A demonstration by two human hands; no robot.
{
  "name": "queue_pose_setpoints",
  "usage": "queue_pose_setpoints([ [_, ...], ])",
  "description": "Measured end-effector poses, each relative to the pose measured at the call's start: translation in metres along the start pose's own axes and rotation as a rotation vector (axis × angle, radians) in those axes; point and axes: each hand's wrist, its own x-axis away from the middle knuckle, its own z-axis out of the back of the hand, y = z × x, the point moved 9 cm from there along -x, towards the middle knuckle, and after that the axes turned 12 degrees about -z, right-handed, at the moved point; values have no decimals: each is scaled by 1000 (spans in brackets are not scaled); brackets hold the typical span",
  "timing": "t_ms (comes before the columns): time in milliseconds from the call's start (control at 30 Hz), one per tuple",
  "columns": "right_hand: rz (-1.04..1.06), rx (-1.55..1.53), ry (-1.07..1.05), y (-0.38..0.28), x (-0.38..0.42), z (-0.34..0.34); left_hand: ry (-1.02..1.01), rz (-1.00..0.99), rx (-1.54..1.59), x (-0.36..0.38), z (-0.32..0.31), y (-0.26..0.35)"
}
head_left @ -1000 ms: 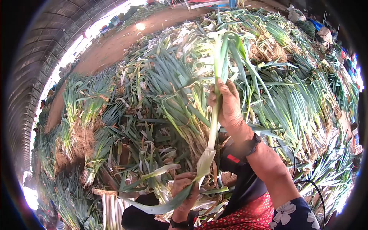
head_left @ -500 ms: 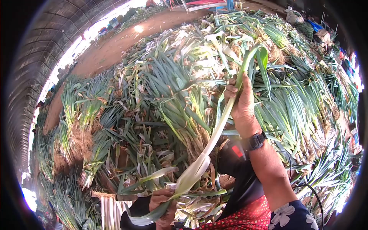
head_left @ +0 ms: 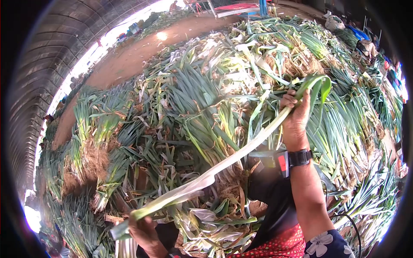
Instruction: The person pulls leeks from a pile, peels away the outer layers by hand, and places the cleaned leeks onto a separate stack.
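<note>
A long leek [head_left: 245, 152] stretches diagonally between my two hands, its pale stalk crossing over the heap. My right hand [head_left: 297, 114], with a black watch at the wrist, is closed round the stalk near its green leaves, which fold over above the fingers. At the lower left, my left hand [head_left: 145, 232] grips a pale green outer leaf that is peeled back from the stalk. Beneath it, white trimmed stalks [head_left: 125, 246] lie side by side, partly hidden by the hand.
Leeks with roots lie in bundles at the left [head_left: 92, 146] and right [head_left: 340, 129]. Loose leaves [head_left: 206, 219] are piled before me. Bare brown ground [head_left: 129, 56] runs along the upper left. A black cable [head_left: 355, 228] hangs at the lower right.
My left hand has moved left and down, pulling the leaf out along with it. My right hand has shifted right and slightly down, and the leek now lies at a flatter angle.
</note>
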Motion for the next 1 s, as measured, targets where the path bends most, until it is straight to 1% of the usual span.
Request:
queue_pose_setpoints([
  [33,17,-9,-6,-6,1,-2,48,-22,58,-13,12,2],
  [67,-9,-49,-14,-7,2,-2,95,-42,115,-28,28,-3],
  [133,-16,-19,-19,-3,5,-1,186,-84,108,-59,72,-22],
  [167,-16,-17,-16,-1,6,-5,118,-90,148,-65,66,-27],
  [200,51,66,-22,-3,10,-14,148,-51,215,-84,99,-43],
  [233,119,148,-30,-8,14,-24,211,-110,12,-109,168,-56],
  [267,120,146,-30,-15,14,-25,271,-170,-193,-121,217,-59],
  [300,165,181,-85,-28,14,-31,269,-172,-194,-115,217,-61],
  [333,209,215,-135,-35,17,-39,307,-111,-286,-102,219,-68],
  [367,200,252,-141,-36,18,-42,343,-48,-378,-94,221,-72],
  [400,205,251,-134,-34,20,-43,337,-45,-384,-95,222,-76],
  [467,119,279,-111,-12,20,-44,38,327,-1453,-93,231,-107],
  [500,110,321,-89,-2,23,-47,-330,22,-1631,-100,199,-125],
  [533,76,349,-87,10,23,-49,-706,-302,-1752,-89,160,-146],
  [600,33,370,-103,33,26,-56,-576,3,-1210,-36,9,-126],
  [633,32,388,-118,43,30,-63,-659,-21,-905,-15,-34,-130],
  [667,19,386,-118,52,33,-67,-831,-75,-1007,11,-99,-116],
  [700,3,416,-127,61,37,-72,-949,-128,-942,33,-147,-107],
  [733,-11,446,-137,69,39,-77,-1067,-181,-872,54,-183,-102],
  [800,-37,462,-120,80,42,-79,-1125,-239,-804,82,-216,-104],
  [833,-83,464,-109,85,43,-77,-1123,-235,-805,87,-219,-109],
  [867,-127,466,-97,91,44,-75,-1149,-319,-875,92,-222,-111],
  [900,-126,488,-77,92,47,-75,-1174,-404,-946,97,-225,-112],
  [933,-128,487,-72,93,48,-74,-1175,-399,-948,100,-224,-113],
  [1000,-125,606,-54,95,49,-72,-1141,-309,-925,103,-218,-117],
])
